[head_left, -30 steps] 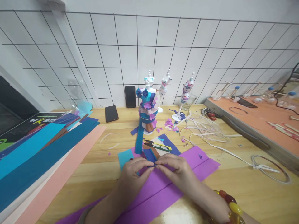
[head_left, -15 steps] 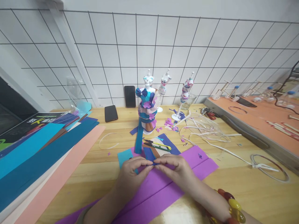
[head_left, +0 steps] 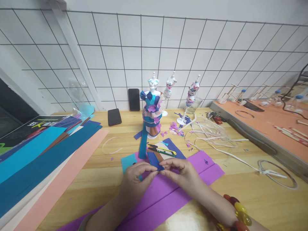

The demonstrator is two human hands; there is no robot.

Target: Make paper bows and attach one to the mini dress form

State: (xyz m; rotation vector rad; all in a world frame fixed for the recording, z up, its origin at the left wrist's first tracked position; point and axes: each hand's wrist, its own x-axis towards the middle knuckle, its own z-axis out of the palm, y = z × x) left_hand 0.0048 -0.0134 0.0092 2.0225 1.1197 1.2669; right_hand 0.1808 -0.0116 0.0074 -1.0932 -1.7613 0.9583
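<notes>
My left hand is closed in a pinch on a small piece of dark blue crepe paper. From the other side my right hand pinches the same piece, and both sets of fingertips nearly meet on it. Below the hands lies a long purple crepe paper strip. Yellow-and-green thread snips rest on blue, brown and pale paper scraps just beyond my fingers. Behind them stands a small white dress form dressed in blue, pink and purple paper, with a blue bow on its front.
Two slimmer dress forms stand farther back near a glass. Two phones are by the wall. Long paper strips cover the left side. Tangled white ribbon lies to the right, beside an orange-topped board.
My right fingertips have lifted and shifted slightly on the blue paper, so more of it shows between my hands. My left hand has barely moved.
</notes>
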